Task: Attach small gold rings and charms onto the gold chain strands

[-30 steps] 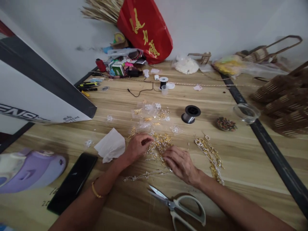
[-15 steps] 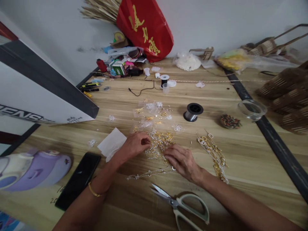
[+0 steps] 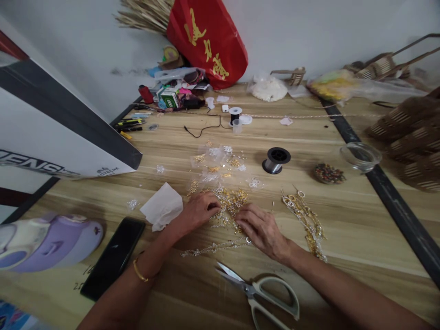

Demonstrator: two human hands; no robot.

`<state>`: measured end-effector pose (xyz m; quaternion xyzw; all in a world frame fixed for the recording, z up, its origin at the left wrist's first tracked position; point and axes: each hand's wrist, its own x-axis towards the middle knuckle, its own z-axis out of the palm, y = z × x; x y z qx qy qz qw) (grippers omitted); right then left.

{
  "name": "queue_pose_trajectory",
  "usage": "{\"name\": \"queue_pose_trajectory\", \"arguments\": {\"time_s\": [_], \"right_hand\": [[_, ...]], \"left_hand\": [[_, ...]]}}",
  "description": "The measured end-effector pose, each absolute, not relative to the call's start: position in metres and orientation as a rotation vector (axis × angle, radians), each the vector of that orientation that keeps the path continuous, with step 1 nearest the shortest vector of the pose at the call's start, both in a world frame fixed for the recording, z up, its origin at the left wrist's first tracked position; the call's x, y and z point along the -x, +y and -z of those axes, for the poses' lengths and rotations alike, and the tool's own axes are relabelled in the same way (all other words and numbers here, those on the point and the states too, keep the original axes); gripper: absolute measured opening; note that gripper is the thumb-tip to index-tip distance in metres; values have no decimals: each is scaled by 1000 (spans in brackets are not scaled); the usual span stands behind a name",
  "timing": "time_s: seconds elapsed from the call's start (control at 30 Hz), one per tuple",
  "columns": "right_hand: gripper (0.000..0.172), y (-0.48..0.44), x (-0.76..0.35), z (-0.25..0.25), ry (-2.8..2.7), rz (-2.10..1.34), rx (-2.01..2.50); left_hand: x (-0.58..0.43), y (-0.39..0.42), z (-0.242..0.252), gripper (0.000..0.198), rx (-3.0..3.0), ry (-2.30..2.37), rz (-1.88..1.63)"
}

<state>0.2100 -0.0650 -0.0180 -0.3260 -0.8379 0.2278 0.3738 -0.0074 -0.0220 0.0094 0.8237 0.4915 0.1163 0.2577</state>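
Note:
A loose pile of small gold and silver beads and charms (image 3: 229,201) lies on the wooden table between my hands. My left hand (image 3: 203,208) reaches into its left side, thumb and fingertips pinched together; whatever they hold is too small to make out. At the pile's right edge rests my right hand (image 3: 260,228), fingers curled down and their tips hidden among the beads. Just below the pile a silver bead chain (image 3: 215,247) stretches sideways and ends in a ring near my right hand. Scissors (image 3: 256,291) with pale handles lie partly spread nearer to me.
Gold and silver chains (image 3: 305,220) lie to the right, with a wire spool (image 3: 276,160) and a bag of dark beads (image 3: 329,173) beyond. White paper (image 3: 162,205), a black phone (image 3: 113,258) and a purple bottle (image 3: 55,243) are on the left. A red bag (image 3: 209,41) stands behind.
My left hand has shifted slightly right and its fingers have closed closer together over the pile. My right hand has barely moved.

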Motion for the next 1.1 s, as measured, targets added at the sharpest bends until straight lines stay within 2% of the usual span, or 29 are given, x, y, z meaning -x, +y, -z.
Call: {"name": "queue_pose_trajectory", "arguments": {"time_s": [0.4,0.63,1.1], "right_hand": [[14,-64,-210,16,-2121,-577,840],[13,-65,-210,18,-2134,-564,857],[13,-64,-211,18,-2145,-555,840]], "left_hand": [[20,-13,-12,11,-1851,1323,-577],[20,-14,-13,9,-2001,1221,-396],[14,-18,-10,12,-2241,1307,-288]]}}
